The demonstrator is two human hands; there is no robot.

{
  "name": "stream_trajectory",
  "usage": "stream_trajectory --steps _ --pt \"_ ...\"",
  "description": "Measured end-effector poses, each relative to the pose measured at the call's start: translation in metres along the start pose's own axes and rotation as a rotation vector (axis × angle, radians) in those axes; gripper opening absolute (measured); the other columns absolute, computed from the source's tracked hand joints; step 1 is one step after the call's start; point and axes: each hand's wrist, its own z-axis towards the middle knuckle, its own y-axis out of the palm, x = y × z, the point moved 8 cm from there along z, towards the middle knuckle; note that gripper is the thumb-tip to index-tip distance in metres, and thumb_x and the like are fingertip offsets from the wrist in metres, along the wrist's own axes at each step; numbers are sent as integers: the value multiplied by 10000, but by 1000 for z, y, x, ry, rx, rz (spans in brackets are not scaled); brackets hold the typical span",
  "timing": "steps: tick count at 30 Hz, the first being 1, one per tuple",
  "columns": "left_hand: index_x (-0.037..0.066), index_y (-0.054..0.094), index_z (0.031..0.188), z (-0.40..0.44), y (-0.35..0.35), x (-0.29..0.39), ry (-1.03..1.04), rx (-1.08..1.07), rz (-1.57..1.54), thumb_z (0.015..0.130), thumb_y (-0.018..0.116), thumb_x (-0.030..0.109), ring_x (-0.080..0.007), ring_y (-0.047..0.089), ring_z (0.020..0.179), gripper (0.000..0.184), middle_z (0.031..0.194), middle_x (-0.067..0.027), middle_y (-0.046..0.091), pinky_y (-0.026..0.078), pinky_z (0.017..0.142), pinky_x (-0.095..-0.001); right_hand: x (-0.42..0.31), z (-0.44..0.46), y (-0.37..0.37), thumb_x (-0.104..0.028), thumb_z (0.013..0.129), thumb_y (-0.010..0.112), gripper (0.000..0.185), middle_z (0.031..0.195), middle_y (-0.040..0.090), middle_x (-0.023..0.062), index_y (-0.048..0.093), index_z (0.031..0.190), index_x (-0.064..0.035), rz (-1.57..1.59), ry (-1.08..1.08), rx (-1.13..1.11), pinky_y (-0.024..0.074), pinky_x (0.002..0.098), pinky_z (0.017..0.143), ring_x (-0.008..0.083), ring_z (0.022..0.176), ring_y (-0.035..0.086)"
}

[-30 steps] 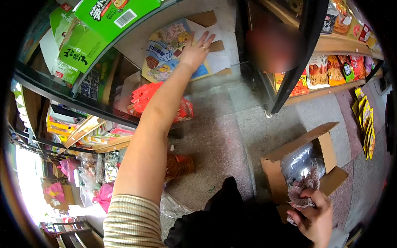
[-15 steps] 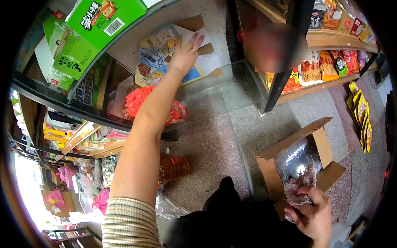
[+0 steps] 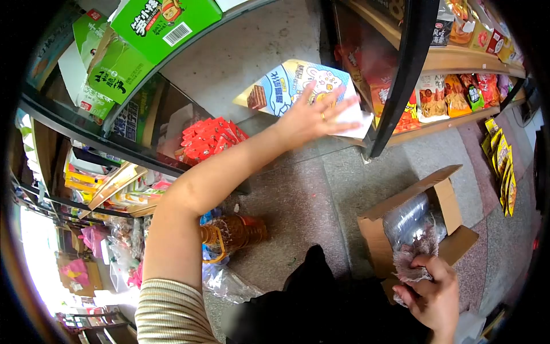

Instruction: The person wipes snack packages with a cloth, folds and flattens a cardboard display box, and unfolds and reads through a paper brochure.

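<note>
Head view: flat cardboard piece, printed blue, white and yellow (image 3: 272,92), extends crosswise beneath the wide-spread left hand (image 3: 312,119), the nearer one. Contact with the pale shelf base (image 3: 252,40): I cannot tell. Right hand (image 3: 433,292), well apart, grips a crumpled brownish cloth (image 3: 415,264) beside an open brown carton (image 3: 375,238) on grey stone floor (image 3: 292,206).

Blue-and-cream printed carton (image 3: 282,87), brownish cloth (image 3: 413,261), tan cardboard box (image 3: 375,241), beige-striped sleeve (image 3: 172,309), red packets (image 3: 211,137), green box (image 3: 157,28)

The left hand (image 3: 309,119), blurred at the fingers, hides part of the printed cardboard (image 3: 286,87).
</note>
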Motion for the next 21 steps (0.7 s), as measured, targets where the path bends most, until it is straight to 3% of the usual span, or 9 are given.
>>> stream_trajectory --steps 1,4,5,9,14,15,17,18,21 --pt "329 277 1328 -2 4 0 45 53 30 403 795 422 -328 241 1271 1065 1418 -109 177 234 931 -622 -1 0 1 -115 500 757 237 834 550 115 639 676 -10 3 1 -5 461 352 583 275 708 573" --pt "280 249 1345 13 -9 -33 -132 -46 40 387 809 422 -328 242 1270 1118 1427 -119 129 243 924 -624 -1 1 2 -116 499 757 228 829 552 107 640 669 -18 6 -2 -13 459 349 576 268 702 572" --pt "246 197 1365 15 -11 -39 -147 -81 60 332 818 448 -339 245 1264 1222 1426 -138 98 245 934 -606 -1 2 2 -117 498 757 223 825 553 102 640 662 -23 6 -7 -10 458 347 571 263 697 572" --pt "243 115 1382 19 -6 -57 -232 -168 -143 291 828 456 -363 241 1256 1320 1406 -174 154 209 979 -574 0 3 -4 -122 498 760 206 819 555 89 633 628 -25 -7 -14 21 457 339 560 251 679 573" --pt "214 56 1386 35 16 -73 -222 -279 -74 310 845 389 -390 239 1247 1345 1367 -208 232 143 992 -608 -1 4 -1 -163 528 766 212 815 555 78 612 567 -23 17 -39 -5 457 325 548 234 649 570" --pt "212 50 1385 36 22 -75 -264 -366 -120 318 847 378 -392 237 1248 1343 1348 -230 249 139 983 -623 -1 4 -2 -112 551 746 162 822 556 94 629 617 -22 71 -28 -37 463 345 578 276 655 568" --pt "217 43 1384 37 29 -77 -297 -470 -176 339 851 352 -392 259 1237 1328 1293 -287 288 131 956 -659 3 4 -4 -105 602 725 153 873 567 94 635 697 -25 81 -42 -57 477 342 605 273 696 581" --pt "249 54 1384 37 24 -72 -285 -426 -103 346 842 350 -398 275 1225 1306 1275 -299 300 150 955 -652 4 4 -4 -97 654 704 155 924 578 95 641 777 -28 90 -48 -87 491 338 633 270 736 594" --pt "296 125 1376 30 9 -53 -213 -335 -162 370 817 353 -422 275 1215 1222 1266 -297 301 205 938 -639 12 5 -1 -101 646 701 158 931 581 102 642 772 -26 112 -35 -72 498 336 659 272 768 600"
